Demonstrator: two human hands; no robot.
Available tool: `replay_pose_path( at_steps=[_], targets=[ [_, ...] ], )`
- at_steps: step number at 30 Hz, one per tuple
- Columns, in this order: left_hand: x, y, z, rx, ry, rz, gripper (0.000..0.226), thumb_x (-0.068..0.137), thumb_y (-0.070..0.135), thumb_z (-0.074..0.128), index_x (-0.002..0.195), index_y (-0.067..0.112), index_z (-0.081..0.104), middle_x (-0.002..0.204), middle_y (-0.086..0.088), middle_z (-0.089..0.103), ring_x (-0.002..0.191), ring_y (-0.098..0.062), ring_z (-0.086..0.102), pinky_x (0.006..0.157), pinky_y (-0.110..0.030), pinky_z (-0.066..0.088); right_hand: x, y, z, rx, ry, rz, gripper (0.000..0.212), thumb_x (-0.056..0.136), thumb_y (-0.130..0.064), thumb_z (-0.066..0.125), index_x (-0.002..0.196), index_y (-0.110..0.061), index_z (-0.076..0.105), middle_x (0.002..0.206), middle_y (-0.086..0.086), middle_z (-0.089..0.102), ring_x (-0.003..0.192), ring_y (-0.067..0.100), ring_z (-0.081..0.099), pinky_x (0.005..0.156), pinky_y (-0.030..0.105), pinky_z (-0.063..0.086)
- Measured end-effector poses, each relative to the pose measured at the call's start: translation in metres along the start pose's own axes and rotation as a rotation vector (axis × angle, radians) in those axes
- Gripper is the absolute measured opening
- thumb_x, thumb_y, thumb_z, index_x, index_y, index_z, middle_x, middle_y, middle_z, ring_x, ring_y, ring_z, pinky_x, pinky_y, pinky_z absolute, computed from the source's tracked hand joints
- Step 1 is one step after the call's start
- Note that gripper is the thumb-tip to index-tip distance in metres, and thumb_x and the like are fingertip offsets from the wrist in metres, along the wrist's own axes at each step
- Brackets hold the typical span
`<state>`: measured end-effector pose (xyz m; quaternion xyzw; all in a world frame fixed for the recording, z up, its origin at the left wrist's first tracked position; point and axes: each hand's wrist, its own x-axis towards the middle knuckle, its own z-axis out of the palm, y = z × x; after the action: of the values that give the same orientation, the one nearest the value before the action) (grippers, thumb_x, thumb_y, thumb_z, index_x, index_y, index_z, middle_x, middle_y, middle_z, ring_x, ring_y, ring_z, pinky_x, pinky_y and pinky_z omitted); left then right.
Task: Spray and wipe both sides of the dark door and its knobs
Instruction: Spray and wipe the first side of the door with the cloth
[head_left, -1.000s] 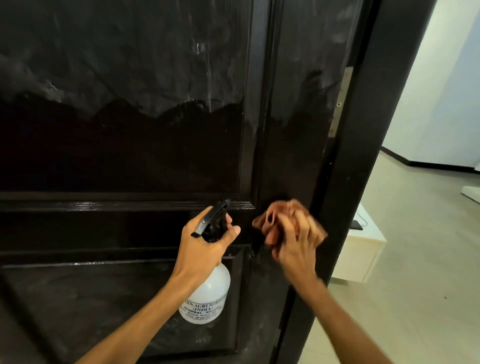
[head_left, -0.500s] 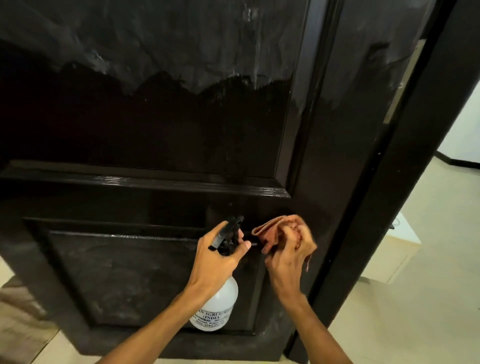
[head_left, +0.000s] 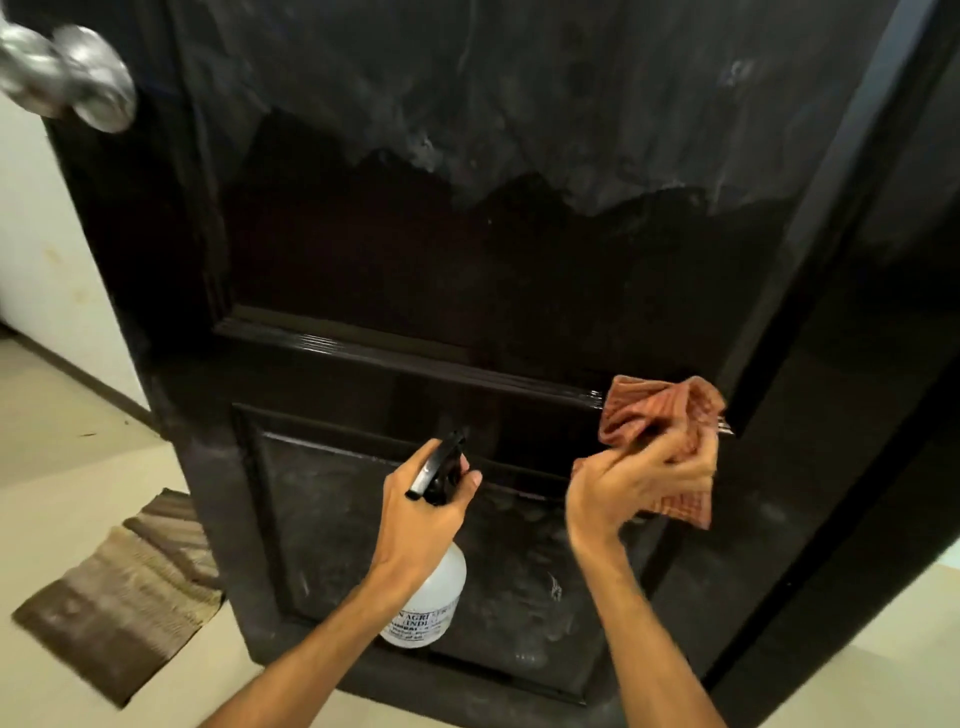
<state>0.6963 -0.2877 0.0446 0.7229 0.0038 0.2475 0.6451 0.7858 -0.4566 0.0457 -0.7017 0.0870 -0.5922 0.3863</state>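
Cloth pressed to the door's middle rail

Right hand (head_left: 636, 483) bunches a reddish cloth (head_left: 660, 415) against the dark door (head_left: 519, 260), right of centre. Left hand (head_left: 415, 514) grips the spray bottle (head_left: 434, 597) at lower centre. A silver knob (head_left: 78, 78) sits at upper left.

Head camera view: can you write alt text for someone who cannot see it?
A person's right hand holds a crumpled reddish-brown cloth against a glossy dark door, while the left hand grips a clear plastic spray bottle with a black trigger. A round silver knob shows top left.

Door (head_left: 467, 270) ahead, frame (head_left: 862, 415) right, open floor (head_left: 62, 441) left
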Motion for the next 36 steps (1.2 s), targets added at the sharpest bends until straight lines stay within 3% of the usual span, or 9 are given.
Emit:
replay_pose_path(
  at_steps=[4, 5, 9, 14, 18, 23, 27, 33, 36],
  targets=[
    [0.014, 0.002, -0.042, 0.008, 0.087, 0.011, 0.016, 0.087, 0.009, 0.082, 0.086, 0.014, 0.067, 0.064, 0.015, 0.062, 0.052, 0.002, 0.054, 0.051, -0.018, 0.046, -0.063, -0.033, 0.023, -0.058, -0.401, -0.631, 0.059, 0.078, 0.004, 0.048, 0.134, -0.014, 0.05, 0.138, 0.015, 0.035, 0.118, 0.038, 0.04, 0.099, 0.053, 0.044],
    [0.017, 0.001, -0.05, 0.005, 0.09, 0.013, 0.016, 0.087, 0.009, 0.082, 0.087, 0.014, 0.066, 0.064, 0.015, 0.062, 0.053, 0.002, 0.054, 0.051, -0.018, 0.046, -0.061, -0.035, 0.028, -0.066, -0.431, -0.672, 0.059, 0.081, 0.004, 0.049, 0.136, -0.017, 0.05, 0.139, 0.015, 0.037, 0.119, 0.038, 0.042, 0.1, 0.053, 0.044],
    [0.023, -0.004, -0.09, -0.004, 0.149, 0.019, 0.016, 0.088, 0.008, 0.08, 0.087, 0.014, 0.066, 0.069, 0.007, 0.065, 0.055, -0.004, 0.056, 0.053, -0.021, 0.045, -0.062, -0.055, 0.039, -0.025, -0.239, -0.252, 0.053, 0.083, 0.013, 0.056, 0.133, -0.007, 0.053, 0.137, 0.022, 0.039, 0.118, 0.043, 0.042, 0.102, 0.052, 0.035],
    [0.026, -0.018, -0.149, 0.058, 0.24, -0.025, 0.015, 0.087, 0.012, 0.082, 0.089, 0.019, 0.069, 0.079, 0.004, 0.071, 0.065, -0.006, 0.064, 0.059, -0.031, 0.052, -0.115, -0.095, 0.064, -0.061, -0.636, -0.975, 0.08, 0.067, 0.005, 0.074, 0.141, -0.015, 0.05, 0.139, 0.016, 0.038, 0.112, 0.035, 0.044, 0.091, 0.047, 0.049],
    [0.036, -0.02, -0.187, 0.058, 0.323, 0.008, 0.027, 0.086, 0.008, 0.082, 0.087, 0.029, 0.066, 0.08, 0.005, 0.071, 0.08, -0.003, 0.069, 0.075, -0.022, 0.056, -0.095, -0.161, 0.095, -0.039, -0.529, -0.666, 0.064, 0.078, 0.004, 0.053, 0.14, -0.011, 0.056, 0.14, 0.019, 0.038, 0.114, 0.036, 0.04, 0.101, 0.046, 0.037],
    [0.038, -0.033, -0.233, 0.132, 0.346, -0.009, 0.022, 0.086, 0.012, 0.083, 0.089, 0.025, 0.066, 0.083, 0.014, 0.07, 0.082, -0.002, 0.068, 0.085, -0.04, 0.06, -0.155, -0.179, 0.115, -0.056, -0.754, -1.236, 0.066, 0.077, -0.005, 0.07, 0.141, -0.009, 0.057, 0.144, 0.018, 0.037, 0.115, 0.038, 0.046, 0.087, 0.047, 0.052],
    [0.048, -0.033, -0.266, 0.126, 0.403, 0.041, 0.021, 0.086, 0.014, 0.084, 0.091, 0.023, 0.065, 0.081, 0.009, 0.069, 0.082, -0.005, 0.069, 0.084, -0.04, 0.061, -0.138, -0.255, 0.149, -0.072, -0.672, -1.005, 0.075, 0.073, 0.005, 0.061, 0.147, -0.006, 0.05, 0.143, 0.022, 0.04, 0.111, 0.04, 0.045, 0.088, 0.049, 0.046],
    [0.047, -0.042, -0.29, 0.174, 0.432, 0.047, 0.022, 0.087, 0.018, 0.082, 0.092, 0.028, 0.063, 0.085, 0.006, 0.069, 0.085, -0.002, 0.066, 0.079, -0.028, 0.058, -0.169, -0.261, 0.16, -0.137, -0.867, -1.392, 0.073, 0.08, -0.004, 0.063, 0.15, -0.006, 0.043, 0.152, 0.019, 0.04, 0.125, 0.038, 0.044, 0.099, 0.049, 0.049],
    [0.046, -0.05, -0.299, 0.164, 0.455, 0.029, 0.02, 0.088, 0.017, 0.082, 0.092, 0.023, 0.064, 0.085, 0.005, 0.068, 0.084, -0.003, 0.066, 0.076, -0.026, 0.058, -0.149, -0.296, 0.174, -0.144, -0.737, -1.252, 0.078, 0.074, -0.003, 0.049, 0.151, -0.01, 0.041, 0.153, 0.015, 0.032, 0.128, 0.039, 0.036, 0.104, 0.051, 0.043]
  ],
)
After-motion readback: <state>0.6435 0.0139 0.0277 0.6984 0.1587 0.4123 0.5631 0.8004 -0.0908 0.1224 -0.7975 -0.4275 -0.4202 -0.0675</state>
